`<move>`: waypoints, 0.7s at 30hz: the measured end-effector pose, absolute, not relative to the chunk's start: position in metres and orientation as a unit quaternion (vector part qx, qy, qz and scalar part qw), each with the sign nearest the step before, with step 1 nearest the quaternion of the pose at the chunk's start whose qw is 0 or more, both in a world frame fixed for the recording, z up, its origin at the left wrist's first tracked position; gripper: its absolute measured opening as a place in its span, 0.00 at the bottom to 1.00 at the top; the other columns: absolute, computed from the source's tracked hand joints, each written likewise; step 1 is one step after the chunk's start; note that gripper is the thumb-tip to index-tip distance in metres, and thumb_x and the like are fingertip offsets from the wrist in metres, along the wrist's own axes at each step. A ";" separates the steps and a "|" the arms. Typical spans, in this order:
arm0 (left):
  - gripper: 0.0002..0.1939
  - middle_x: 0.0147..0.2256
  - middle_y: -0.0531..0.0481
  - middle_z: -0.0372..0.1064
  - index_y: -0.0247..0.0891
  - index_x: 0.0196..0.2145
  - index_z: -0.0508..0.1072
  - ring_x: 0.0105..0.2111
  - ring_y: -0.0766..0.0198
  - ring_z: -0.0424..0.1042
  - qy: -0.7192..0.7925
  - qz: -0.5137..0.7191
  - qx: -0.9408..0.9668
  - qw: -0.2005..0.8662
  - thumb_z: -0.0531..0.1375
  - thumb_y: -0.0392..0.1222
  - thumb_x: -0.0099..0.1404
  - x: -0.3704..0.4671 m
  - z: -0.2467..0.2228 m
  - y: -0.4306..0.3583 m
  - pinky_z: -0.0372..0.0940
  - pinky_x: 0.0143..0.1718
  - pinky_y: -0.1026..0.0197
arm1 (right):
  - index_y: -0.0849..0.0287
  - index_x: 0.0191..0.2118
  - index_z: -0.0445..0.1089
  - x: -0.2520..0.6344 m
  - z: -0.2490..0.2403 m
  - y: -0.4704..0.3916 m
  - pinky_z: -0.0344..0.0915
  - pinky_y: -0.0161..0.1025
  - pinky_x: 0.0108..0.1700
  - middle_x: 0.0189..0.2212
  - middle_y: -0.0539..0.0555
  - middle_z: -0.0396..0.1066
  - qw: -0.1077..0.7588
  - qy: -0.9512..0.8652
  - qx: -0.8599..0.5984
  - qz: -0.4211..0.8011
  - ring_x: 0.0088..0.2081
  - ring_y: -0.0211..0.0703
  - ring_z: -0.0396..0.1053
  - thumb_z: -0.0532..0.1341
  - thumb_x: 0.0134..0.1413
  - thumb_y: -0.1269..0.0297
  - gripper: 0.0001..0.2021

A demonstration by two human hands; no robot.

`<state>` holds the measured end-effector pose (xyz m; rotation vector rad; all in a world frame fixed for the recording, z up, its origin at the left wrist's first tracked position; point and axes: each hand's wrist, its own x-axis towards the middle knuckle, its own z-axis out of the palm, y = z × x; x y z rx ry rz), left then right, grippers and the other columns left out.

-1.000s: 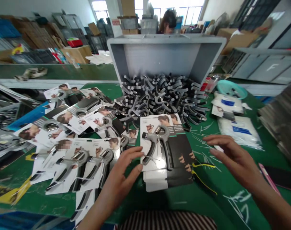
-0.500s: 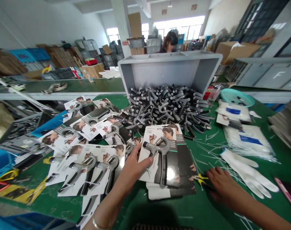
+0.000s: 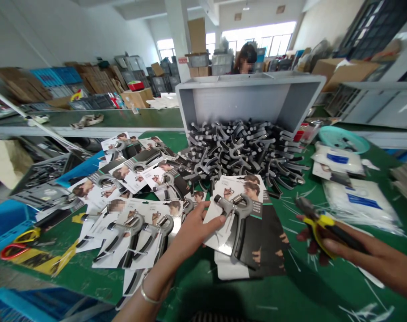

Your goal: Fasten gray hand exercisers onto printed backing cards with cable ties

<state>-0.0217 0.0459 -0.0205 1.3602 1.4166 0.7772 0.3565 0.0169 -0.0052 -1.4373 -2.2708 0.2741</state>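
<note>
My left hand [image 3: 198, 228] holds the left edge of a printed card with a grey-and-black hand grip [image 3: 238, 223] on it, thumb on top. Under that card lies a stack of dark printed cards [image 3: 268, 241]. My right hand [image 3: 333, 246] is closed on yellow-and-black pliers [image 3: 320, 223], raised over the green table with the jaws pointing up and left. Thin white ties [image 3: 293, 259] are scattered beneath and around it. Left of my left hand lie several cards with hand grips [image 3: 129, 232] fastened to them.
A tipped grey crate [image 3: 237, 103] spills a heap of hand grips [image 3: 240, 152]. At right are plastic bags [image 3: 360, 201] and a turquoise dish [image 3: 344, 138]. Red-handled scissors [image 3: 14, 251] lie at left. A person [image 3: 246, 58] is behind the crate.
My right hand has picked up the pliers from the table and lifted them. My left hand has tilted the top card slightly away from the stack. The view has shifted a little left.
</note>
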 end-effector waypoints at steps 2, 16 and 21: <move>0.31 0.44 0.42 0.77 0.38 0.54 0.69 0.41 0.49 0.77 0.587 0.327 0.567 0.477 0.65 0.58 0.59 -0.020 -0.024 0.046 0.69 0.41 0.53 | 0.43 0.67 0.58 0.332 0.008 0.033 0.75 0.51 0.39 0.52 0.60 0.75 0.151 -0.869 -0.468 0.058 0.44 0.59 0.77 0.54 0.64 0.66 0.28; 0.27 0.42 0.44 0.78 0.40 0.52 0.69 0.35 0.54 0.77 0.545 0.362 0.550 0.519 0.65 0.56 0.60 -0.022 -0.034 0.046 0.68 0.30 0.60 | 0.55 0.65 0.61 0.264 0.004 0.067 0.70 0.54 0.41 0.41 0.62 0.73 0.050 -0.915 -0.383 -0.118 0.39 0.59 0.71 0.60 0.53 0.72 0.32; 0.28 0.39 0.46 0.77 0.40 0.53 0.66 0.28 0.59 0.75 0.542 0.346 0.538 0.546 0.63 0.58 0.62 -0.022 -0.030 0.044 0.65 0.22 0.64 | 0.62 0.52 0.69 0.273 -0.011 0.070 0.70 0.41 0.35 0.43 0.62 0.75 0.063 -0.920 -0.383 -0.063 0.36 0.49 0.74 0.59 0.54 0.71 0.18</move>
